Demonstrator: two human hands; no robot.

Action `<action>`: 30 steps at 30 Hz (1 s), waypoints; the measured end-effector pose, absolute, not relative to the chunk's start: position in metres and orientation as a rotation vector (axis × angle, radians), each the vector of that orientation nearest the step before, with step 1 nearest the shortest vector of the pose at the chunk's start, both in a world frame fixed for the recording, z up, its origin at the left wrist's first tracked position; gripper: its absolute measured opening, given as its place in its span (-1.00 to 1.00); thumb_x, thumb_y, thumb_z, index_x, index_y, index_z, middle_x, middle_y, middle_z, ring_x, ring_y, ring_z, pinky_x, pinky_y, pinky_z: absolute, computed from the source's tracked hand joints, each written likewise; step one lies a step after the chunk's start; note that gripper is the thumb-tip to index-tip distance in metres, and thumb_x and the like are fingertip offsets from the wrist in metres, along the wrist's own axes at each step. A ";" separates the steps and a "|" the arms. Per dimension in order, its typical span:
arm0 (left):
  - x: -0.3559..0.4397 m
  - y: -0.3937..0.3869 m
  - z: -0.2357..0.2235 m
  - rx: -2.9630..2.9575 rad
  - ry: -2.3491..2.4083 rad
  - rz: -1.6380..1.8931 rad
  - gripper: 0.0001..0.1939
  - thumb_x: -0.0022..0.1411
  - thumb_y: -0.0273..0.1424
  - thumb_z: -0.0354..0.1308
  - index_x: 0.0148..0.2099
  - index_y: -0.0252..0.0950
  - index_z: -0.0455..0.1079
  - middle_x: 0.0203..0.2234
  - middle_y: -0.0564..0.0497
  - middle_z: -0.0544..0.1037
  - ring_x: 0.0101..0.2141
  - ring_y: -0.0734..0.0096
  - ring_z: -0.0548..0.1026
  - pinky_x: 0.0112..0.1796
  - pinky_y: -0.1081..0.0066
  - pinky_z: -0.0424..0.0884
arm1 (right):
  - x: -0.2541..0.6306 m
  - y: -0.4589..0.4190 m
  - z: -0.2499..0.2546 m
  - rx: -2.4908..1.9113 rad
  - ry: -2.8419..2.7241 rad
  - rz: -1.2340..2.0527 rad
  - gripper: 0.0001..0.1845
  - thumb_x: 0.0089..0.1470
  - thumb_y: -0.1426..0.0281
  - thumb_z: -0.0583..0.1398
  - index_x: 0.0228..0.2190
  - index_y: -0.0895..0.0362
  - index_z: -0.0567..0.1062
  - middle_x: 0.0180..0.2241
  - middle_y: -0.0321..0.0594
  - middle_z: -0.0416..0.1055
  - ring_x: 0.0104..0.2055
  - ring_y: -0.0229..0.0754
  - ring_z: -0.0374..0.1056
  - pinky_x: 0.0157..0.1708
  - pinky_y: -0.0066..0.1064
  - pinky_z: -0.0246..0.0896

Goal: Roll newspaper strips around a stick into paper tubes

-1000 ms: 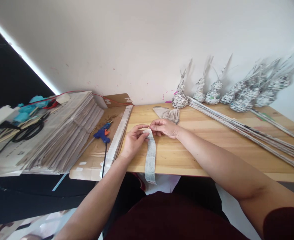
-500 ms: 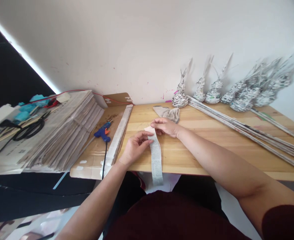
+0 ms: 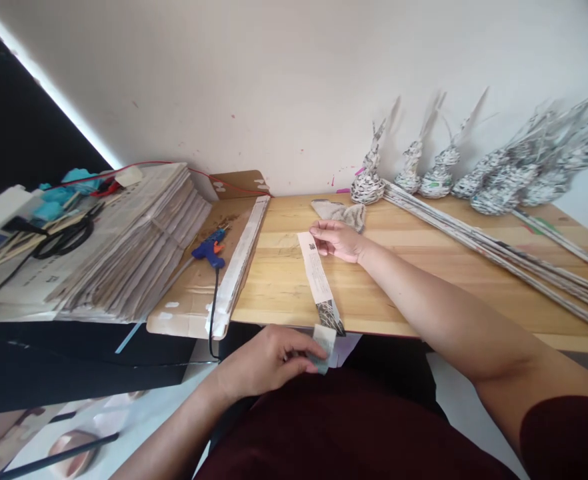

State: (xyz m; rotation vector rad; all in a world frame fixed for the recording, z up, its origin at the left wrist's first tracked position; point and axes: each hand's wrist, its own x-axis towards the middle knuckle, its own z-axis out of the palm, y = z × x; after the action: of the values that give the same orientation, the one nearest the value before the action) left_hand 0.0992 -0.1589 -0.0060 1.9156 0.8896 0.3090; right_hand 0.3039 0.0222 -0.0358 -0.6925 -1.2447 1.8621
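Observation:
My right hand (image 3: 338, 241) pinches the upper end of a newspaper strip (image 3: 315, 270) between thumb and fingers. This strip slants down across the table to its front edge, with print on a pinkish ground and a dark picture at the lower part. Just off the front edge, my left hand (image 3: 284, 360) grips a pale greenish printed piece of paper between thumb and forefinger. Whether that piece is the lower end of the same strip, I cannot tell. Behind my right hand lies a crumpled grey cloth (image 3: 341, 213).
On cardboard at the left lie a blue glue gun (image 3: 209, 252) and a stack of paper strips (image 3: 241, 267), beside a thick newspaper pile (image 3: 139, 247). Woven paper figures (image 3: 367, 181) line the wall at right. Long rolled paper sticks (image 3: 474, 240) cross the wooden table (image 3: 394, 293).
My left hand has gone from beside the right hand down past the table's front edge. The strip now shows its pinkish side. My right hand has risen slightly in view, which itself shifted.

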 end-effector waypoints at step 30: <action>0.028 -0.114 0.047 1.920 1.657 1.188 -0.68 0.14 -0.31 0.21 -0.04 -0.22 0.51 -0.31 -0.02 0.62 -0.30 0.32 0.59 -0.18 0.35 0.52 | 0.308 0.022 -0.033 -0.698 -1.296 1.874 -0.69 -0.13 0.25 0.40 -0.51 0.17 0.42 -0.57 -0.28 0.34 -0.52 -0.32 0.20 -0.61 -0.48 0.02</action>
State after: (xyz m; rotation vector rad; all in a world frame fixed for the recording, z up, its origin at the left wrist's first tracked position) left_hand 0.0283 -0.1139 0.0470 1.9197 1.6571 1.1875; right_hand 0.3077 0.0217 -0.0331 -0.6976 -1.2956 1.8745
